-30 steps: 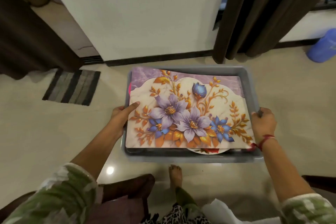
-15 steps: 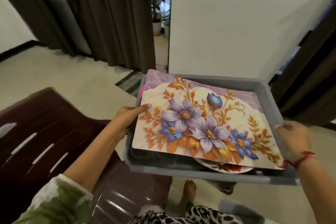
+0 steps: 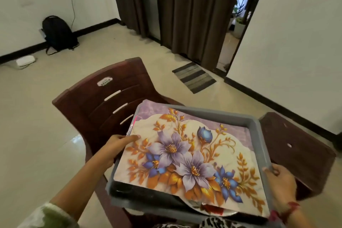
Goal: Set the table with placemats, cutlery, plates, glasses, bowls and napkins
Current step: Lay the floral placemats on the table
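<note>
Head view, person standing, both arms in frame.

Task items:
- 1 grey tray (image 3: 259, 132), rectangular, tilted a little, held between the two hands. In view it overlaps the seat of the chair; contact with the chair cannot be told.
- 1 placemat (image 3: 187, 155) lies on top of the tray's load and covers nearly the whole opening. Print: purple and blue flowers, orange leaves, pale marbled ground. A thin pink edge shows under its far left corner; what it belongs to cannot be told.
- 1 plate (image 3: 210, 210), only a rim segment visible, under the placemat's near edge, inside the tray.
- Cutlery, glasses, bowls, napkins: cannot tell, load is covered.

Hands:
- left hand (image 3: 117, 147) holds the tray's left wall. Thumb lies flat on the placemat's left edge; the other fingers wrap below the rim, pressed together.
- right hand (image 3: 280, 186) holds the tray's right rim at the near corner, fingers curled over the rim. A red thread circles the wrist.

Surroundings:
- 1 dark brown plastic chair (image 3: 111, 102), slotted back, behind and left of the tray.
- 1 dark brown plastic surface (image 3: 298, 146) just right of the tray; kind unclear.
- 1 black backpack (image 3: 59, 33) against the far wall, 1 white box (image 3: 26, 60) on the floor near it.
- 1 striped floor mat (image 3: 194, 77) before the brown curtains (image 3: 185, 5).
</note>
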`<state>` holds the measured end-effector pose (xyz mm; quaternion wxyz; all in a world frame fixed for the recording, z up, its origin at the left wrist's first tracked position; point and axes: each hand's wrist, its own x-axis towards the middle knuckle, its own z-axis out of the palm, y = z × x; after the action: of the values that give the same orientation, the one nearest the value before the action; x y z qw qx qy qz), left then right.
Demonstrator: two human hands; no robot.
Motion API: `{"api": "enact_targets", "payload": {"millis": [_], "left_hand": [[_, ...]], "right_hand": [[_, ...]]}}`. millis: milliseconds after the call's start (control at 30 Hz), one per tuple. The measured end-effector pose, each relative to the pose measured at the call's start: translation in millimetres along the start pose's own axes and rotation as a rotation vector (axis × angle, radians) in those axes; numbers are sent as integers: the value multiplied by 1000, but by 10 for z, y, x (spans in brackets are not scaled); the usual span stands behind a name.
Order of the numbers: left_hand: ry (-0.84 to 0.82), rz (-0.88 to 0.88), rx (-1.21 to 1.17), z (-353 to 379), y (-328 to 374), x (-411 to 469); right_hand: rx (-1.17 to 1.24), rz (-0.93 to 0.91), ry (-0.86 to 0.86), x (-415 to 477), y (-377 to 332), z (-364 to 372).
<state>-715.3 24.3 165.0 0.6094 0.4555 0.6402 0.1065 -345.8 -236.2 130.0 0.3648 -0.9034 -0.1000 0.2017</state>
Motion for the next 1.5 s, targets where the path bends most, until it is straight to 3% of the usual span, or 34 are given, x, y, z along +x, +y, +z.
{"api": "enact_targets", "payload": {"millis": [167,567,1067,1300,1500], "left_hand": [[15,-84,32,-22,-382,304],[45,-239,63,283,-544,1242],[193,-280,90,119,-917,1958],[186,-330,93,8,-1262,2128],[202,-260,154,185,-1423,2236]], "right_hand": [[-68,83,-23,-139,123,271],[-207,270,-163,79,670,1036],[-282,221,-383,-41,1013,1700],[-312,222,-408,22,1055,1914],[-400,205,-406,110,1247,2032]]}}
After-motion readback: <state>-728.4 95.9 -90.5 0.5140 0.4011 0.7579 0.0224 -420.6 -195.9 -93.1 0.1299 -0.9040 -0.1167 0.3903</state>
